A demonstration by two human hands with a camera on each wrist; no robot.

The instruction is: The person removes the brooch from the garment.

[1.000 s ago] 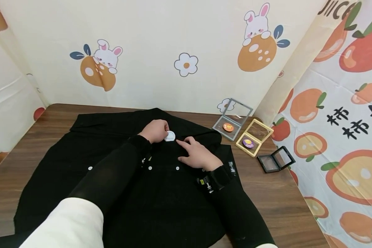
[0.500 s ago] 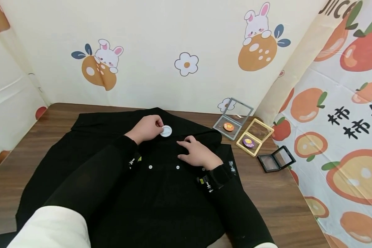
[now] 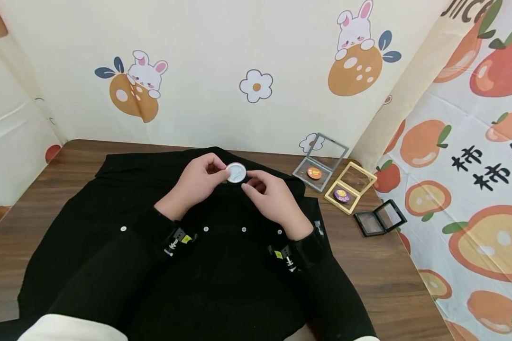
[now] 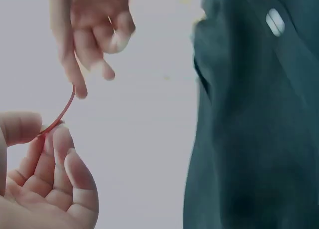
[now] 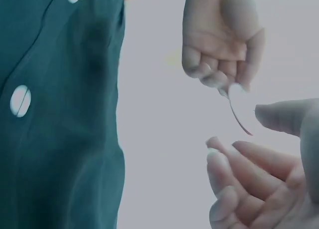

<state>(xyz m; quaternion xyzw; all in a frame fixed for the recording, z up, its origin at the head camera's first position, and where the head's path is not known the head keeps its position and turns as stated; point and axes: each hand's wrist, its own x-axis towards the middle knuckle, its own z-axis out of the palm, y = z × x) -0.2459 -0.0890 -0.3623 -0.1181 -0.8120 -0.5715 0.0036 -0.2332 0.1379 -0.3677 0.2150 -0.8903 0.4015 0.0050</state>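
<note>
A round pin badge point(image 3: 236, 173) shows its white back in the head view; edge-on in the left wrist view it is a thin red curve. My left hand point(image 3: 198, 182) pinches its left side between thumb and fingers. My right hand point(image 3: 277, 199) hovers at its right edge, thumb and forefinger spread, with a fingertip right at the rim. In the right wrist view, a gap parts the right thumb from the other fingers point(image 5: 249, 161). Beneath both hands lies a black garment point(image 3: 222, 279) with white buttons, spread over the wooden table.
At the table's point(image 3: 379, 284) right side stand a grey case point(image 3: 299, 171) holding an orange badge point(image 3: 314, 173), a yellow case point(image 3: 333, 201) with a purple badge point(image 3: 342, 195), and an open black case point(image 3: 370, 225). Printed cloth point(image 3: 205, 85) hangs behind and beside the table.
The badge has risen off the garment in my left hand and now tilts toward the camera. My right hand has lifted and moved up to its right edge.
</note>
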